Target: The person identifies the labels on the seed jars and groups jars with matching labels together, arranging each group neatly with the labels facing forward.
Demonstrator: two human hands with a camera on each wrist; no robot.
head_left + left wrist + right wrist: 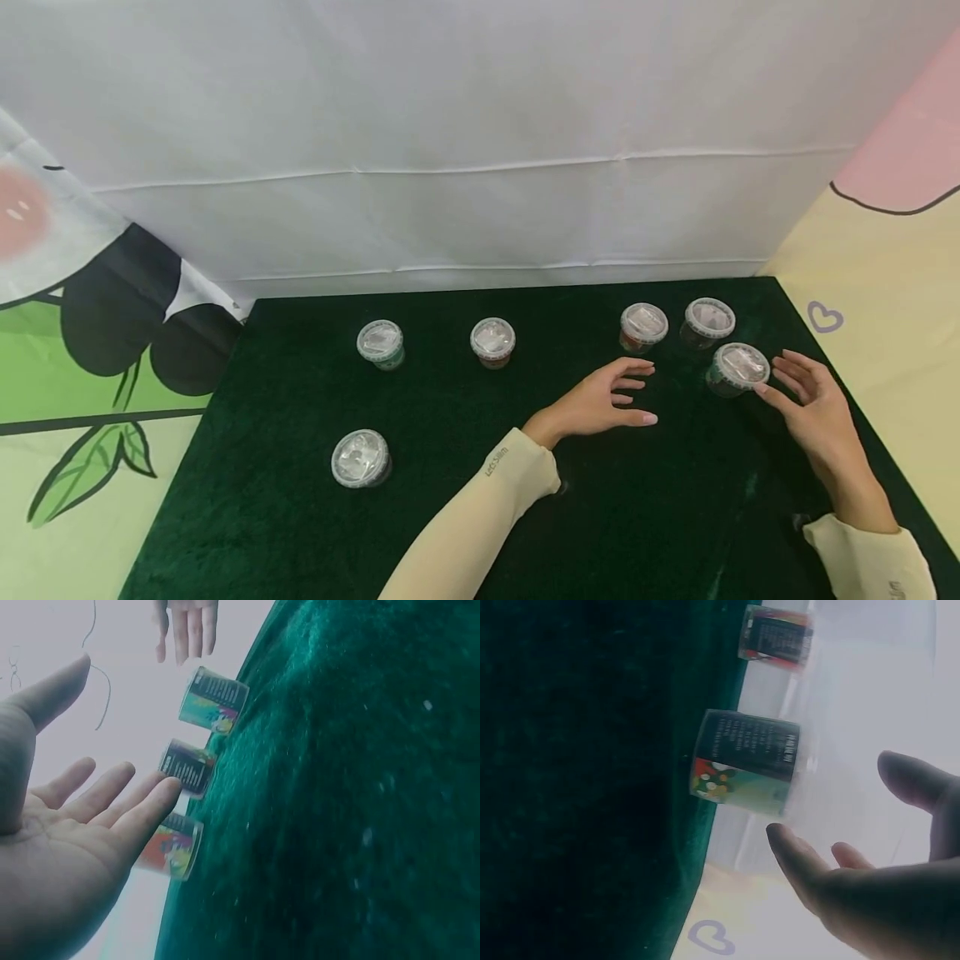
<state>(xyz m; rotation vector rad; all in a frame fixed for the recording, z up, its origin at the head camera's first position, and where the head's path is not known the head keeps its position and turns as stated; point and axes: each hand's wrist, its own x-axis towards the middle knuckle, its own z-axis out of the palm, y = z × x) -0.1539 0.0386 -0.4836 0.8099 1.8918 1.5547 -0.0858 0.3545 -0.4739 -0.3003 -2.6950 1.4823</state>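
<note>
My right hand (pixel 816 408) is at the far right, its thumb at the lid edge of a small clear-lidded tub (pixel 727 388); I cannot tell whether they touch. In the right wrist view, this tub (pixel 746 761) has a dark and pale green label, and the fingers are spread around no object. To its left, my left hand (pixel 600 400) reaches over the cloth with fingers extended, holding nothing. Just behind it stands a tub with a reddish label (pixel 643 327), and another tub (pixel 708 323) stands between that one and the right edge.
Further left are a tub with green contents or label (pixel 381 344), a reddish tub (pixel 493 342) and a nearer tub (pixel 361 458). A dark green cloth (pixel 262 517) covers the table. White fabric (pixel 480 217) rises behind, with printed sheets at both sides.
</note>
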